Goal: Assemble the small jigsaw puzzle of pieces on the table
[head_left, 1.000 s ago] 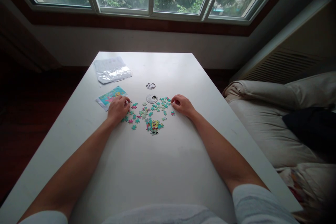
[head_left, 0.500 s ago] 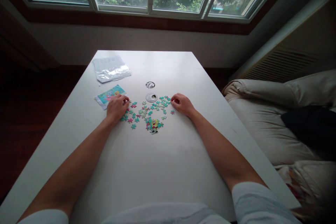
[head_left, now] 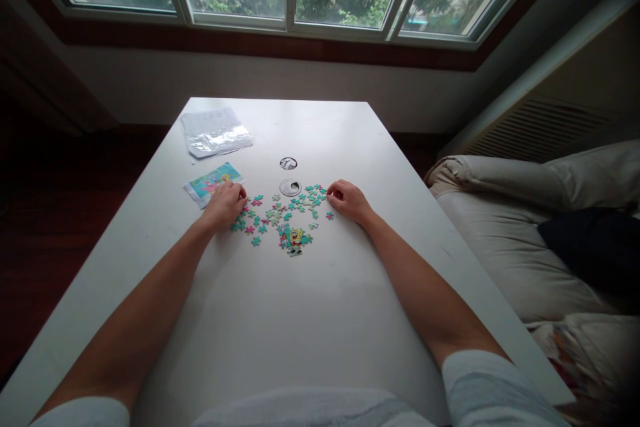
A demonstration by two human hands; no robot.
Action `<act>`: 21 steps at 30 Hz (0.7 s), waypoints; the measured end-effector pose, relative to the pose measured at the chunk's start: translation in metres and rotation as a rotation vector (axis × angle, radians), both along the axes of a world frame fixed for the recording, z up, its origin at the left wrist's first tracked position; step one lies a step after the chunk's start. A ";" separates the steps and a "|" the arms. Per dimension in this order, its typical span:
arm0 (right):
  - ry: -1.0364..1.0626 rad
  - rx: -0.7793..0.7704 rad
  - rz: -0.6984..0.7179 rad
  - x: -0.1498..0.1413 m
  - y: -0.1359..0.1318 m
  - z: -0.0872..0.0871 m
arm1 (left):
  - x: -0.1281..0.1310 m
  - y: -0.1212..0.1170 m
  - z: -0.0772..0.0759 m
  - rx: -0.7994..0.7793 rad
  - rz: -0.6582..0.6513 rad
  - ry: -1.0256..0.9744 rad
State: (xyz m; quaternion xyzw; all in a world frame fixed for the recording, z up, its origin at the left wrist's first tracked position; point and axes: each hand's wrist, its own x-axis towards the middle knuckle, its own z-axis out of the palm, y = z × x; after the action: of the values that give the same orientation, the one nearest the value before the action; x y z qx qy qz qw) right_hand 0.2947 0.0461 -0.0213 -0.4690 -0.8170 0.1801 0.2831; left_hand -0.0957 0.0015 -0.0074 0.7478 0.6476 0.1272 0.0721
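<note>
Two hands, the left hand (head_left: pixel 225 203) and the right hand (head_left: pixel 349 199), rest at one white table (head_left: pixel 300 320). On it are one picture card (head_left: pixel 213 183), one clear plastic bag (head_left: pixel 219 133), two round fittings (head_left: pixel 291 188) set one behind the other, and one small group of puzzle pieces (head_left: pixel 296 239) lying close together at the near edge of the spread. The loose puzzle pieces (head_left: pixel 274 215) number several dozen; they are too small and crowded for an exact count.

The pieces are small and knobbed, mostly teal, with some pink and some pale green. They lie in the middle of the table between the hands, thickest at the centre and curving up toward the right hand, with one pink-and-teal piece apart just below it. The near group shows a yellow cartoon figure with dark feet. The card is teal too, with pink and yellow figures and a white edge.

The left fingers are curled at the left end of the spread, beside the card. The right fingers are bent, thumb near the forefinger, beside the right end. Whether either grips a piece I cannot tell.
</note>
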 end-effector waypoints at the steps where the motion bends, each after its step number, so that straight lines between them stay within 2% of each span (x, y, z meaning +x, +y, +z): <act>1: -0.001 0.001 0.002 0.000 0.000 0.000 | 0.000 -0.001 0.001 0.006 -0.001 0.001; 7: -0.009 0.003 -0.005 0.001 0.000 0.000 | 0.002 -0.004 0.004 0.029 -0.001 0.017; 21: -0.005 -0.001 -0.003 -0.001 0.000 0.001 | -0.006 -0.001 0.004 -0.070 -0.004 0.004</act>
State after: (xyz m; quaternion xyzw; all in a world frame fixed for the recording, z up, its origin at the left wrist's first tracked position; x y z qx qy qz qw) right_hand 0.2937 0.0458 -0.0199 -0.4706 -0.8170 0.1791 0.2811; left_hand -0.1018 0.0001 -0.0030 0.7465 0.6502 0.1028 0.0971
